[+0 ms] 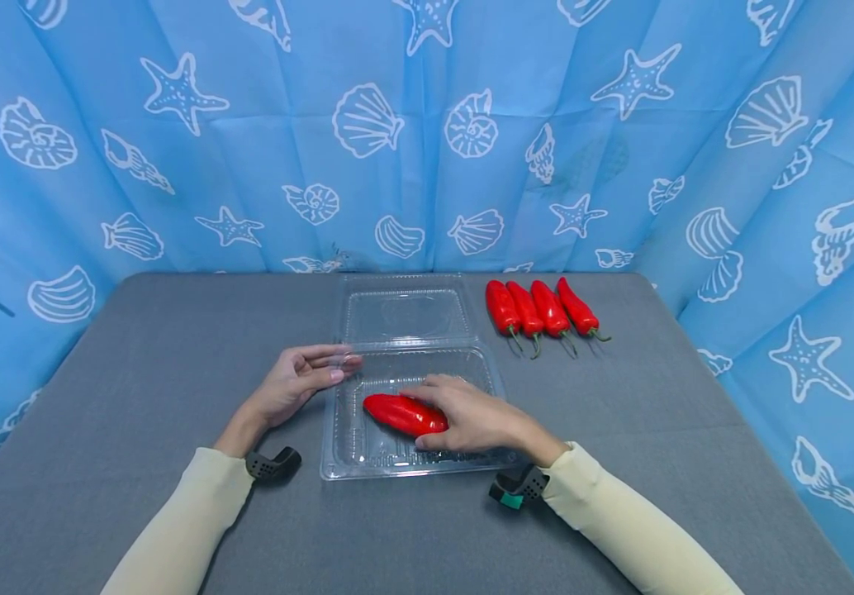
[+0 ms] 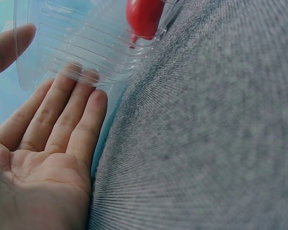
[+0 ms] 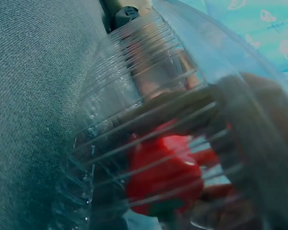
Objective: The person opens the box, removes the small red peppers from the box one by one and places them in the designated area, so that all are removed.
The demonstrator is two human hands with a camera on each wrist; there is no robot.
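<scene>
A clear plastic clamshell container (image 1: 329, 446) stands with its lid (image 1: 405, 314) folded back flat behind it. Inside its base, my right hand (image 1: 472, 417) grips a red pepper (image 1: 397, 413) by its right end, fingers over the far side and thumb on the near side. Through the ribbed wall in the right wrist view, the pepper (image 3: 163, 172) shows its green stem end toward the camera. My left hand (image 1: 304, 380) is at the container's left edge, its straight fingers against the wall and its thumb by the rim, as the left wrist view shows.
Several more red peppers (image 1: 547, 307) lie in a row at the table's back right, stems toward me. A grey cloth covers the table (image 1: 174, 355). Behind it hangs a blue curtain (image 1: 427, 165) with white shells and starfish.
</scene>
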